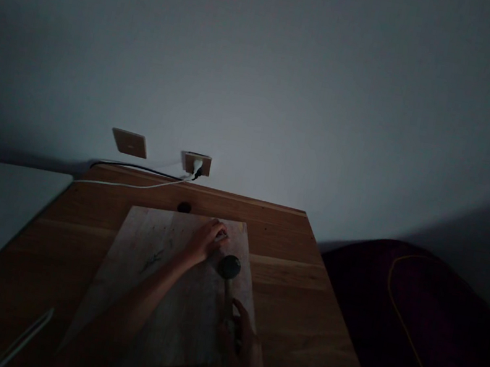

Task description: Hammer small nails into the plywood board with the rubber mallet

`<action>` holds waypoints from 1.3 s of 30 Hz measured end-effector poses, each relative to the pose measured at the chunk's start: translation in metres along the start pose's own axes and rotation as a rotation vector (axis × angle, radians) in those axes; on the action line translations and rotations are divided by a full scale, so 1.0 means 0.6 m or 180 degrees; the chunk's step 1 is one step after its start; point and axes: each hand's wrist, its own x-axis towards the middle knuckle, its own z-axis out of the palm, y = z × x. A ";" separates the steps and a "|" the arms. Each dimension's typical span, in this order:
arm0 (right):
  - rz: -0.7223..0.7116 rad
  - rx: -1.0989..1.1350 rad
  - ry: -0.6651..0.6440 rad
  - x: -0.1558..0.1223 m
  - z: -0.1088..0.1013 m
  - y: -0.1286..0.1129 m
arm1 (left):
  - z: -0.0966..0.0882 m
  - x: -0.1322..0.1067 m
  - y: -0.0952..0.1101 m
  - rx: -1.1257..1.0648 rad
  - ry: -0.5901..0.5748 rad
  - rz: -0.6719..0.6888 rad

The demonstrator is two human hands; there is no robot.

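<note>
My right hand (246,346) is wrapped round the handle of a mallet (229,267) with a dark, round head. The mallet head is over the right part of a pale wooden board (175,322), just below my left hand (206,241). The left hand rests near the board's far right edge, its fingers closed together at a small, light-coloured thing too dim to name. Left of my forearm, a small heap of thin, dark nails (151,260) lies on the board. A row of tiny dark spots runs along the board's far part.
The board lies on a brown wooden table (293,317) against a pale wall. At the back, a white cable (132,185) and a black one run from a wall socket (196,164). A thin, pale object (26,335) lies at front left. Dark purple fabric (372,292) is to the right.
</note>
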 end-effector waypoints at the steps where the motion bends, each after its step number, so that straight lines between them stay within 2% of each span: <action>1: -0.0013 -0.0029 -0.0014 0.001 0.000 0.002 | -0.001 0.000 0.001 0.0001 -0.0010 0.0009; 6: -0.0059 -0.0068 -0.0003 0.005 -0.002 0.005 | -0.011 -0.004 0.012 0.0022 -0.0104 0.0068; 17: -0.0007 -0.0157 0.0103 0.005 -0.005 -0.020 | -0.011 -0.004 0.015 0.0042 -0.0171 0.0034; 22: 0.0005 -0.0154 -0.0007 0.008 -0.009 -0.025 | -0.011 -0.002 0.014 0.0018 -0.0193 0.0011; 29: -0.0064 -0.0195 -0.0013 0.010 -0.013 -0.022 | -0.003 -0.001 0.009 0.0015 -0.0085 -0.0035; 39: -0.0064 -0.0194 -0.0138 0.016 -0.012 -0.014 | -0.010 -0.003 0.013 0.0008 -0.0111 0.0110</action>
